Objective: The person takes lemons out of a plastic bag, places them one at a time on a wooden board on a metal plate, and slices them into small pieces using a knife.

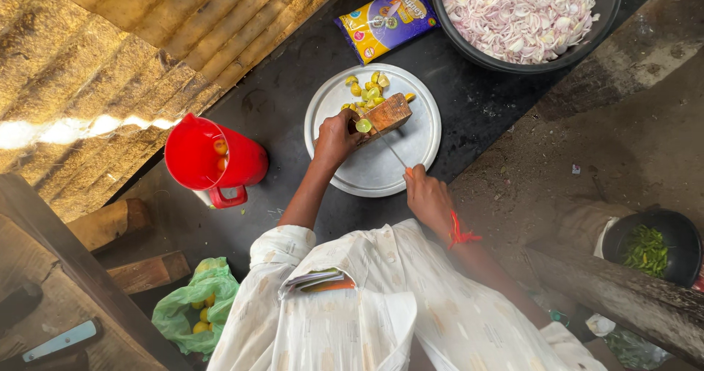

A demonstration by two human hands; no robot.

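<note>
Right hand [429, 195] grips a knife [391, 149]; left hand [336, 138] pinches a small lime [364, 125] on the wood block [386, 113], mid-plate [381, 177]. Round, slick and juicy, it likely rolls, so it is best pinned by its sides.

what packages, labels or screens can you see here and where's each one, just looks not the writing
Snack-type packet: flat rectangular pouch, yellow and purple with small coloured dots, lying on the dark counter above the round metal plate, left of the big black bowl of sliced onions.
Green plastic bag: crumpled, unprinted, lower left, yellow fruit inside.
No screens or signs show.
</note>
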